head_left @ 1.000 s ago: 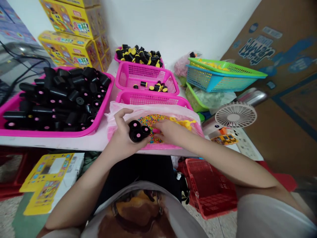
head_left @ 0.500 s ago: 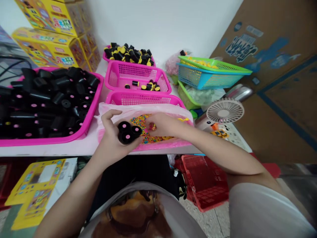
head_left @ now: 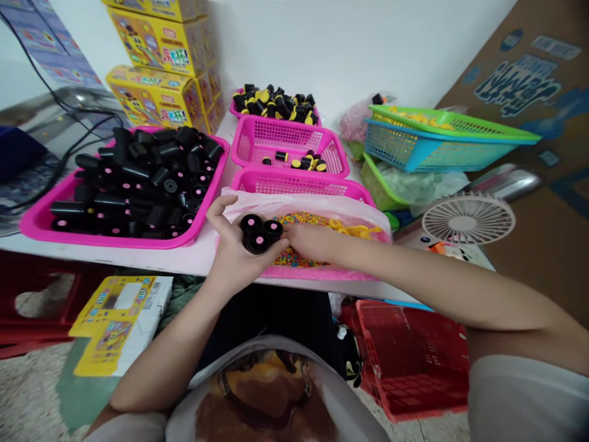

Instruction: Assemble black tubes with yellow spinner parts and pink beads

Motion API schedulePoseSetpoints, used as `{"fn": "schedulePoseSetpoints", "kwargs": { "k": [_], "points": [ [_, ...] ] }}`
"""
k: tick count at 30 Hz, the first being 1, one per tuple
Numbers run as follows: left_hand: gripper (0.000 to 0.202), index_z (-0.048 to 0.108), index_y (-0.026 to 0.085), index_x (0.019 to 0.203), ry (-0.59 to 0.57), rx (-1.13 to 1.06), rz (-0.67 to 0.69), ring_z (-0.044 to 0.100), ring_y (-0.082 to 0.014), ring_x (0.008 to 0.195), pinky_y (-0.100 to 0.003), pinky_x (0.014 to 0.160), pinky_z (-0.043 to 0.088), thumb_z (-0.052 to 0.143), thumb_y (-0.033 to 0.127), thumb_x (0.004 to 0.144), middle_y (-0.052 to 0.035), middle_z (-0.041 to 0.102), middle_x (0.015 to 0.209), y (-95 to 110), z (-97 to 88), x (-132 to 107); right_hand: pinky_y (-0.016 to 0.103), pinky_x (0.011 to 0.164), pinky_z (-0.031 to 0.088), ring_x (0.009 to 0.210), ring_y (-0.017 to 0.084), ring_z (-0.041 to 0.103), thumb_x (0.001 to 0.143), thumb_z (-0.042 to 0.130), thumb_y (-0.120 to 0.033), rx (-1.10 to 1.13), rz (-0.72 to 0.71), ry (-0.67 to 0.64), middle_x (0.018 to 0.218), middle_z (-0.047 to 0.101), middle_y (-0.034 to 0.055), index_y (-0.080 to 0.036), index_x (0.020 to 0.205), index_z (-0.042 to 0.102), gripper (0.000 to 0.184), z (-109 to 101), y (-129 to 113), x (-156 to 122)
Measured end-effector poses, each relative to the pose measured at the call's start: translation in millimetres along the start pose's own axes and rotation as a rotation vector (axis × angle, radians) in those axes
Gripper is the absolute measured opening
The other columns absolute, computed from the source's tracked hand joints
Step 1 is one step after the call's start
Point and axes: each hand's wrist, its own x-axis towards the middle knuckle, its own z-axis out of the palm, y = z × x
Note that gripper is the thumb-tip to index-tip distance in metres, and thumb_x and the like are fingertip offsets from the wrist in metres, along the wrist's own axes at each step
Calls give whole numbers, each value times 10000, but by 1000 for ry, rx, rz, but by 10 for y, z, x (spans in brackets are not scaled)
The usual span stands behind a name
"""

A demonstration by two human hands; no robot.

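My left hand (head_left: 234, 258) is closed around three black plastic cups (head_left: 259, 240), each with a pink dot in its middle. They are held over the near left part of a pink basket (head_left: 257, 177) lined with a pink plastic bag (head_left: 368, 212). Small multicoloured beads (head_left: 299, 258) fill the bag, with yellow plastic pieces (head_left: 352, 228) lying on them to the right. My right hand (head_left: 304, 240) is right beside the cups, its fingers curled together. Their tips are hidden behind the cups and my left thumb, so what they hold does not show.
A large pink basket (head_left: 209, 205) heaped with black cups stands on the left. Behind are a pink basket (head_left: 239, 144) holding several black-and-yellow pieces and a fuller one. Stacked green and blue baskets (head_left: 414, 147) and a fan (head_left: 468, 218) stand right; yellow boxes (head_left: 156, 98) are back left.
My right hand has moved left from above the beads to the cups; the small reddish thing in its fingers is out of sight. The view has swung left.
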Motion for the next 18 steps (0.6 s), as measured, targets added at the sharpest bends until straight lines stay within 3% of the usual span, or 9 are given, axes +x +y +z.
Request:
{"fn": "schedulePoseSetpoints", "kwargs": {
  "k": [3,6,12,18],
  "points": [
    [789,269,298,1241,27,-17,5,674,-112,768,-333,749,580,878,268,740,-45,509,1214,36,15,-3,283,826,563,877,201,753,835,618,48,93,-45,18,1059,802,113,-135,1081,757,337,40,-1,36],
    [784,260,295,1243,5,-21,-19,687,-141,787,-359,767,587,872,272,753,-31,524,1148,59,11,-8,277,800,560,898,225,765,783,611,68,176,-55,38,1046,817,123,-128,1086,773,396,80,-8,29],
    [792,267,289,1238,13,22,-27,695,-146,795,-372,772,585,890,402,763,-40,530,1167,42,4,-15,272,792,548,898,218,759,772,576,71,318,-26,80,976,822,102,-98,1040,784,379,36,5,-60],
    [821,258,275,1260,-35,-96,-65,719,-195,812,-368,751,574,907,393,771,16,618,951,45,3,-7,294,869,572,966,195,759,857,690,-81,501,29,120,1040,820,60,-130,1118,767,276,-36,49,-220]
  ]
}}
